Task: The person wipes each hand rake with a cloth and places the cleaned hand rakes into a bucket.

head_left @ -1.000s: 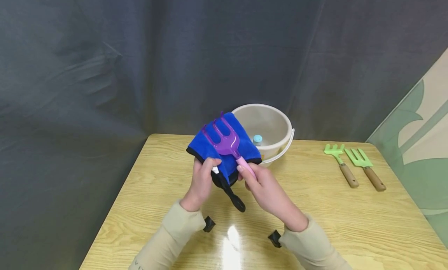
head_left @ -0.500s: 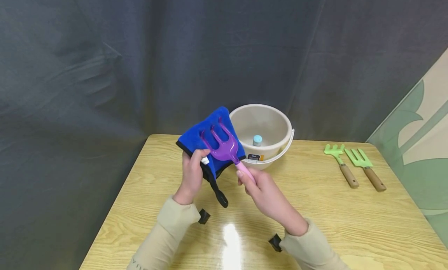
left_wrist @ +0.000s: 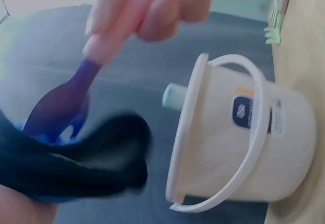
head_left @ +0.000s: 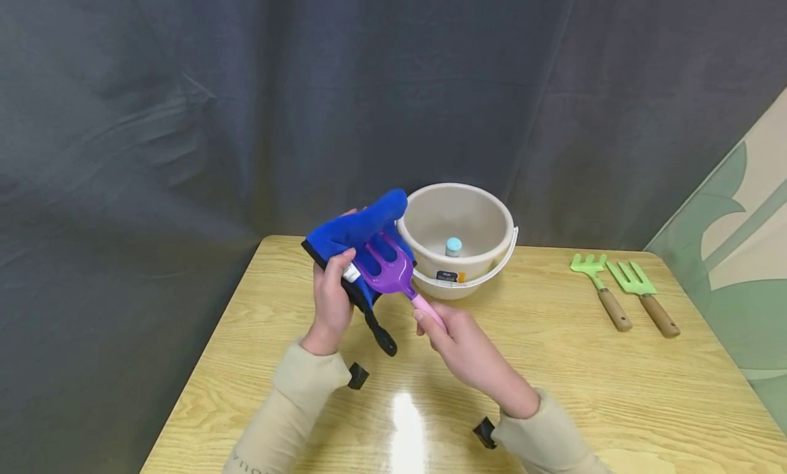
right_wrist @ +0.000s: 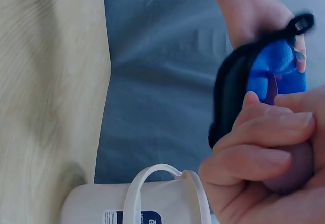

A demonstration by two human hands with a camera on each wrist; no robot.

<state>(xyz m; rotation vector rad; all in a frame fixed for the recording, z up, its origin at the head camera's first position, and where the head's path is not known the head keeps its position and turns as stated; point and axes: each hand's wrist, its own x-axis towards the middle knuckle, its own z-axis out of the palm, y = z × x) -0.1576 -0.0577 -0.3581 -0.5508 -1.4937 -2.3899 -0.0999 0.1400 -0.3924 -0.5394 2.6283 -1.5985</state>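
Observation:
A purple hand fork (head_left: 390, 272) with a pink handle is held up above the table by my right hand (head_left: 464, 344), fingers wrapped round the handle. Its tines lie against a blue cloth (head_left: 363, 231) with black edging and a black hanging loop (head_left: 384, 339). My left hand (head_left: 333, 296) grips that cloth from beneath and at its near side, thumb on top by a white tag. The cloth's far part is folded up over the tine tips and hides them. In the right wrist view the handle end (right_wrist: 292, 170) shows inside the curled fingers.
Behind the hands a beige bucket (head_left: 458, 221) with a white handle stands on the wooden table (head_left: 553, 365). A blue-capped item (head_left: 453, 246) stands inside it. Two light green garden tools, a rake (head_left: 599, 286) and a fork (head_left: 642, 293), lie at the right.
The hand fork and cloth have shifted left, uncovering the bucket's label. The cloth, flat behind the tines before, now folds forward over their tips. The left hand has moved left with it.

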